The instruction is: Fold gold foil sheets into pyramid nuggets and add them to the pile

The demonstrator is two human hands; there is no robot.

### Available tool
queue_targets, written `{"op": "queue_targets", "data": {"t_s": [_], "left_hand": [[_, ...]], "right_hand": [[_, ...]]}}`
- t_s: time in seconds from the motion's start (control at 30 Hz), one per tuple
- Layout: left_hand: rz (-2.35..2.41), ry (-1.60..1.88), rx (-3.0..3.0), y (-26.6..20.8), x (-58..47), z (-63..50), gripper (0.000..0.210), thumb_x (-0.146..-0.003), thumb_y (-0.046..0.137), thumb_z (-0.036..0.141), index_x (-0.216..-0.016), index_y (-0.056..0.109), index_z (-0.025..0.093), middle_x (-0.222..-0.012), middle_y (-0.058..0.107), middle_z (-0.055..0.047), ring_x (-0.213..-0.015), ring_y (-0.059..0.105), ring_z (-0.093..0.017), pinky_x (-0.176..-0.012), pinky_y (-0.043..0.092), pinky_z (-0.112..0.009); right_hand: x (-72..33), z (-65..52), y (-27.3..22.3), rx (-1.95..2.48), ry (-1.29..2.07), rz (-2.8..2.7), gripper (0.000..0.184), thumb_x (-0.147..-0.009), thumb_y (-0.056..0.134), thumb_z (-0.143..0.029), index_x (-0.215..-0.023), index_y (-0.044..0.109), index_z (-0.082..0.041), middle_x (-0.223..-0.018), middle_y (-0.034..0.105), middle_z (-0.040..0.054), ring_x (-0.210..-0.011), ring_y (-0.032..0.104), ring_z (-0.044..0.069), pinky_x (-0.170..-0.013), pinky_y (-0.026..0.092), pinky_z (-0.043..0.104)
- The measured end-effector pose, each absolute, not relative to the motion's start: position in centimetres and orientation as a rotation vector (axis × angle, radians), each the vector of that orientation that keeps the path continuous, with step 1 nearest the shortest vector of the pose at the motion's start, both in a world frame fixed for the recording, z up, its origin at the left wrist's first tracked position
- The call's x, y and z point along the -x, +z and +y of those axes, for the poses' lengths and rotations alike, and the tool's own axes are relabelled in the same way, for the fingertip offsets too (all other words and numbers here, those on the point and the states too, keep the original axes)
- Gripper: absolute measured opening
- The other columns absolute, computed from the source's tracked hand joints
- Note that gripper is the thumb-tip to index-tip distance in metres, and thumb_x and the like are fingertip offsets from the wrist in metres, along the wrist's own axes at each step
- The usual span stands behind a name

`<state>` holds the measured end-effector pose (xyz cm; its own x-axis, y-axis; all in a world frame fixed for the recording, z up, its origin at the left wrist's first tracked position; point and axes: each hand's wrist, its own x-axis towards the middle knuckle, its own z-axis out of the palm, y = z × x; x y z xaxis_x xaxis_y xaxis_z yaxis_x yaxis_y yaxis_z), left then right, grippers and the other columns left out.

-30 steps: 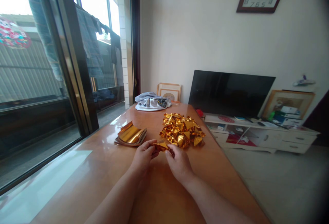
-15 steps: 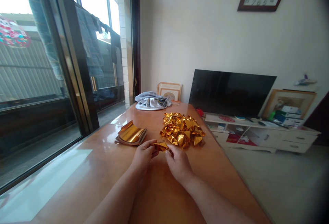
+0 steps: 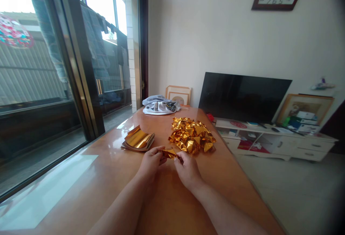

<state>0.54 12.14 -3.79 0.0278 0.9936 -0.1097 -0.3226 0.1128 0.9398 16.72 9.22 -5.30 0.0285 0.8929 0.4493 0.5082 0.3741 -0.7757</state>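
Between both hands is a piece of folded gold foil paper [image 3: 169,153], pinched at its two ends. My left hand [image 3: 152,160] is closed on its left end, thumb on top. My right hand [image 3: 187,167] grips the right end between thumb and fingers. Just beyond my left hand lies a curled stack of gold foil sheets [image 3: 138,139]. Past my right hand is a heap of folded gold foil pieces [image 3: 192,135], pointed and shiny. My fingers cover the ends of the held piece.
The glossy wooden table [image 3: 167,206] runs away from me toward the wall. Bundled grey and white cloth [image 3: 160,106] lies at its far end. Beyond the right edge stand a white cabinet [image 3: 291,147] and a black television [image 3: 244,98]. Glass doors [image 3: 64,58] line the left side.
The view has shifted very slightly. Both hands keep hold of the folded gold foil paper in nearly the same place, and the stack and heap look unchanged.
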Motion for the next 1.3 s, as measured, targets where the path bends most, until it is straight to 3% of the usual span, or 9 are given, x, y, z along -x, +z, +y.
{"op": "queue_targets", "data": {"t_s": [0.2, 0.3, 0.5, 0.7, 1.0, 1.3], "left_hand": [[0.960, 1.253, -0.826, -4.0, 0.1, 12.5, 0.029, -0.079, 0.066, 0.013, -0.108, 0.069, 0.013, -0.094, 0.076, -0.014, -0.085, 0.073, -0.020, -0.076, 0.058, -0.028], [0.891, 1.215, -0.779, -4.2, 0.5, 12.9, 0.025, -0.077, 0.063, 0.012, -0.101, 0.071, 0.013, -0.087, 0.075, -0.010, -0.075, 0.071, -0.016, -0.069, 0.057, -0.024], [0.825, 1.157, -0.721, -3.8, 0.5, 12.8, 0.028, -0.075, 0.061, 0.009, -0.101, 0.071, 0.013, -0.082, 0.073, -0.006, -0.063, 0.066, -0.012, -0.059, 0.053, -0.021], [0.779, 1.110, -0.872, -3.4, 0.5, 12.1, 0.022, -0.078, 0.067, 0.019, -0.099, 0.071, 0.012, -0.080, 0.073, -0.008, -0.069, 0.068, -0.016, -0.067, 0.055, -0.026], [0.822, 1.067, -0.938, -3.8, 0.4, 12.4, 0.023, -0.079, 0.068, 0.024, -0.100, 0.069, 0.013, -0.086, 0.074, -0.010, -0.078, 0.071, -0.020, -0.073, 0.056, -0.029], [0.813, 1.058, -0.947, -4.3, 0.5, 12.6, 0.023, -0.078, 0.068, 0.022, -0.099, 0.070, 0.013, -0.083, 0.074, -0.010, -0.074, 0.071, -0.021, -0.070, 0.056, -0.029]], "right_hand": [[-16.7, 8.9, -4.8, 1.238, 0.519, -1.579, 0.024, -0.087, 0.056, -0.025, -0.108, 0.067, -0.020, -0.080, 0.072, 0.0022, -0.071, 0.064, 0.018, -0.065, 0.046, 0.027], [-16.6, 8.6, -4.5, 1.195, 0.544, -1.524, 0.026, -0.089, 0.055, -0.029, -0.110, 0.065, -0.019, -0.081, 0.071, 0.0031, -0.071, 0.063, 0.018, -0.066, 0.048, 0.028], [-16.3, 8.6, -3.7, 1.118, 0.900, -1.227, 0.032, -0.089, 0.058, -0.048, -0.100, 0.065, -0.018, -0.082, 0.070, 0.0053, -0.069, 0.062, 0.017, -0.062, 0.048, 0.027], [-16.0, 8.5, -3.4, 1.049, 1.286, -1.107, 0.046, -0.088, 0.057, -0.061, -0.081, 0.063, -0.016, -0.061, 0.061, 0.0008, -0.047, 0.047, 0.010, -0.045, 0.034, 0.021], [-16.1, 8.4, -3.4, 1.048, 1.304, -1.169, 0.043, -0.090, 0.056, -0.057, -0.075, 0.064, -0.017, -0.058, 0.057, -0.0015, -0.045, 0.044, 0.008, -0.043, 0.031, 0.021], [-16.1, 8.4, -3.7, 1.082, 1.303, -1.173, 0.039, -0.090, 0.054, -0.052, -0.077, 0.064, -0.017, -0.058, 0.059, -0.0011, -0.044, 0.045, 0.009, -0.043, 0.031, 0.022]]}}
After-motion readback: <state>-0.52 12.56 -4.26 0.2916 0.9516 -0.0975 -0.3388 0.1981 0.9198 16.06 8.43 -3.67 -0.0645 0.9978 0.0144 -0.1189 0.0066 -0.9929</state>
